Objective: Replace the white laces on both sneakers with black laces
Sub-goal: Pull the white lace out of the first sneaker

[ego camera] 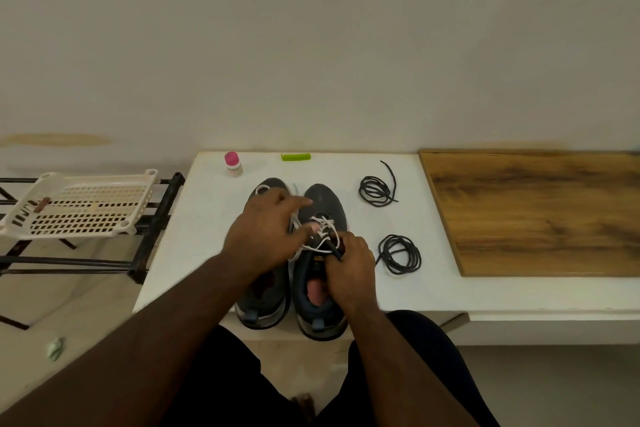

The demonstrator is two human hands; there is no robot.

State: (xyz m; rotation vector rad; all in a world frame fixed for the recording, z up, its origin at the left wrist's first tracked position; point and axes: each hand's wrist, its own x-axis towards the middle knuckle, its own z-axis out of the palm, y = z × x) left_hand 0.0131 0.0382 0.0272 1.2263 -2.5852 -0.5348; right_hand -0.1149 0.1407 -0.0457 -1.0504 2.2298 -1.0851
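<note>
Seen from the head camera, two dark grey sneakers stand side by side, toes toward the wall, on a white table [194, 253]. The left hand [263, 236] reaches across the left sneaker [266, 302], fingers curled, pinching the white lace [323, 229] that is threaded loosely over the right sneaker [323, 201]. The right hand [349, 270] rests over that shoe's opening, fingers curled round the lace strands at the tongue; exactly which strand it grips cannot be told. Two coiled black laces lie on the table to the right of the shoes, one farther back [375, 189], one nearer [398, 255], both apart from the sneakers. A pink-capped bottle [233, 165] and a green clip [295, 157] sit near the wall. A wooden board [540, 211] lies on the right, a perforated plastic tray [79, 206] on a rack at left.
</note>
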